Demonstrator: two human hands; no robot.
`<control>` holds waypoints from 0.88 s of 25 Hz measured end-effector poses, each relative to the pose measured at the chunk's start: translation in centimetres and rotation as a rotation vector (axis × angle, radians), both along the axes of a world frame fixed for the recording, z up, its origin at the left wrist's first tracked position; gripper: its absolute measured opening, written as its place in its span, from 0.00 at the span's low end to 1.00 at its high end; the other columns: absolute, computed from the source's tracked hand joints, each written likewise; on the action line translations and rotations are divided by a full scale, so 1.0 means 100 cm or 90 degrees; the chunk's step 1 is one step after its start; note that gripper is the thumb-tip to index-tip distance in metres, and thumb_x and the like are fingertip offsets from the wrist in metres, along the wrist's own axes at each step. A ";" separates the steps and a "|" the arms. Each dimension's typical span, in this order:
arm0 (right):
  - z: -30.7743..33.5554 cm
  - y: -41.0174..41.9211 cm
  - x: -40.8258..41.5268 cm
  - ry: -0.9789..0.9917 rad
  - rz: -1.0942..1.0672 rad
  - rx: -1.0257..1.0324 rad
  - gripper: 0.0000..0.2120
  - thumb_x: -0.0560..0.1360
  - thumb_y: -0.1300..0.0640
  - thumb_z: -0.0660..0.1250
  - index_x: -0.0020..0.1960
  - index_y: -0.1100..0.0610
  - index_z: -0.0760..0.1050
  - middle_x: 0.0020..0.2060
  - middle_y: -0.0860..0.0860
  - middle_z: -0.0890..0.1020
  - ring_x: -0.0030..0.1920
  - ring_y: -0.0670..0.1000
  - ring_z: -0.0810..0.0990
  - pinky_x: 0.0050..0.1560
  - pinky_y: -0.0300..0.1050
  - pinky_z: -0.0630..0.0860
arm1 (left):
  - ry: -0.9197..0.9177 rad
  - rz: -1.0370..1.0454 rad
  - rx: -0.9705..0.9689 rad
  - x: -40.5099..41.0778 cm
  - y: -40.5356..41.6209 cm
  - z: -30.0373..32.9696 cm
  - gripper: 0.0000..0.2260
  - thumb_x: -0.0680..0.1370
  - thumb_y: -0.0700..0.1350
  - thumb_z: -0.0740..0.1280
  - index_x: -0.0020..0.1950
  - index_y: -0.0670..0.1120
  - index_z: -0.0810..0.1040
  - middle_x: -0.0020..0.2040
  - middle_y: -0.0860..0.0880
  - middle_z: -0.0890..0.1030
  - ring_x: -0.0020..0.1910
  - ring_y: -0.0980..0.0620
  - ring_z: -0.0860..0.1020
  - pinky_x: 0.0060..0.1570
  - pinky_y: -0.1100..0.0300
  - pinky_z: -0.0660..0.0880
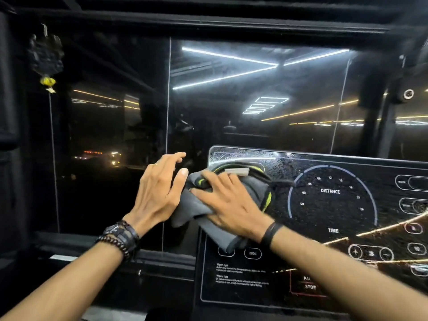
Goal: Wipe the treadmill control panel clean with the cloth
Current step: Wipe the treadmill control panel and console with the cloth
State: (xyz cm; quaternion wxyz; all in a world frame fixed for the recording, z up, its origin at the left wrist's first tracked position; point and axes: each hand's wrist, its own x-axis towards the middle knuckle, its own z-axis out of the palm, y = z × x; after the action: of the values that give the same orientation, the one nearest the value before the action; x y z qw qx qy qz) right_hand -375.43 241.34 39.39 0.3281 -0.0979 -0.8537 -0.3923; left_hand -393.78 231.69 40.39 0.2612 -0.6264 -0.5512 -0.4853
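The treadmill control panel (324, 205) is a glossy black slab at the right, with a DISTANCE and TIME dial, round buttons and a red-framed STOP box; fine droplets speckle its upper part. A grey cloth (196, 213) with a yellow-green trim lies bunched over the panel's upper left corner. My right hand (229, 205) presses flat on the cloth, fingers spread toward the left. My left hand (159, 193) hovers just left of the panel's edge, fingers apart, its thumb tip touching the cloth's left fold.
A dark glass wall (254, 100) stands right behind the panel and mirrors ceiling light strips. A small dark ornament with a yellow tassel (47, 81) hangs at the upper left. A black sill (148, 258) runs below the glass.
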 end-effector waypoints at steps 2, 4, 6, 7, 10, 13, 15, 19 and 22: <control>0.039 0.021 0.013 0.041 -0.021 -0.002 0.23 0.70 0.44 0.72 0.63 0.50 0.76 0.64 0.57 0.73 0.50 0.58 0.72 0.48 0.54 0.68 | 0.010 -0.024 -0.012 0.005 0.005 0.005 0.25 0.80 0.57 0.52 0.72 0.47 0.70 0.66 0.49 0.76 0.60 0.51 0.76 0.58 0.61 0.63; 0.054 0.023 0.011 0.286 -0.113 -0.092 0.22 0.71 0.46 0.70 0.63 0.49 0.76 0.64 0.57 0.72 0.50 0.60 0.73 0.48 0.54 0.66 | 0.006 -0.043 -0.015 0.008 0.006 0.011 0.27 0.80 0.59 0.51 0.74 0.47 0.68 0.71 0.49 0.73 0.64 0.52 0.73 0.61 0.58 0.63; 0.020 0.011 -0.001 0.309 -0.110 -0.121 0.23 0.71 0.47 0.68 0.66 0.49 0.74 0.65 0.58 0.72 0.49 0.59 0.71 0.47 0.54 0.64 | -0.006 -0.048 -0.029 0.012 0.009 0.016 0.29 0.79 0.61 0.50 0.75 0.47 0.67 0.73 0.49 0.71 0.67 0.51 0.71 0.65 0.55 0.64; -0.004 0.001 -0.004 0.196 -0.049 -0.087 0.24 0.71 0.46 0.68 0.66 0.49 0.73 0.65 0.58 0.72 0.49 0.58 0.70 0.47 0.53 0.64 | -0.007 -0.046 -0.043 0.014 0.013 0.019 0.30 0.79 0.62 0.50 0.75 0.47 0.67 0.74 0.48 0.70 0.69 0.50 0.71 0.67 0.54 0.64; 0.016 0.013 0.021 -0.054 0.036 0.019 0.25 0.70 0.43 0.70 0.65 0.49 0.74 0.65 0.59 0.74 0.49 0.57 0.71 0.47 0.52 0.65 | -0.004 -0.042 -0.089 0.021 0.023 0.031 0.34 0.78 0.66 0.48 0.75 0.46 0.68 0.76 0.48 0.68 0.72 0.48 0.69 0.70 0.50 0.64; 0.052 0.032 0.033 0.254 -0.066 -0.104 0.23 0.71 0.42 0.68 0.63 0.49 0.77 0.64 0.58 0.73 0.50 0.59 0.72 0.48 0.53 0.63 | 0.000 -0.073 -0.135 0.027 0.029 0.043 0.35 0.77 0.68 0.47 0.76 0.48 0.66 0.75 0.50 0.69 0.69 0.48 0.71 0.67 0.51 0.66; 0.031 0.028 0.033 0.235 -0.049 -0.106 0.22 0.73 0.41 0.66 0.64 0.48 0.76 0.65 0.58 0.71 0.50 0.58 0.71 0.48 0.53 0.63 | 0.007 -0.091 -0.148 0.031 0.034 0.048 0.35 0.77 0.69 0.47 0.76 0.49 0.66 0.75 0.51 0.69 0.68 0.48 0.72 0.66 0.52 0.66; 0.048 0.049 0.069 0.032 0.020 -0.017 0.21 0.74 0.40 0.65 0.64 0.46 0.73 0.64 0.59 0.74 0.51 0.60 0.74 0.50 0.55 0.68 | 0.002 -0.118 -0.188 0.037 0.045 0.052 0.36 0.76 0.70 0.46 0.78 0.52 0.63 0.76 0.53 0.68 0.70 0.48 0.71 0.70 0.49 0.66; 0.053 0.052 0.071 0.329 -0.058 -0.117 0.20 0.72 0.40 0.66 0.60 0.47 0.75 0.63 0.59 0.74 0.52 0.61 0.74 0.50 0.55 0.66 | -0.006 -0.119 -0.183 0.044 0.055 0.049 0.37 0.76 0.70 0.44 0.77 0.51 0.65 0.75 0.53 0.70 0.71 0.49 0.71 0.69 0.52 0.65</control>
State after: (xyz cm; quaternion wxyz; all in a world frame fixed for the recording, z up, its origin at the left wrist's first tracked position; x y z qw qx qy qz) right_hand -368.28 246.54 44.69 0.5069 -0.2626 -0.7683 -0.2895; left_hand -389.42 237.17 45.24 0.1204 -0.7033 -0.5556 -0.4268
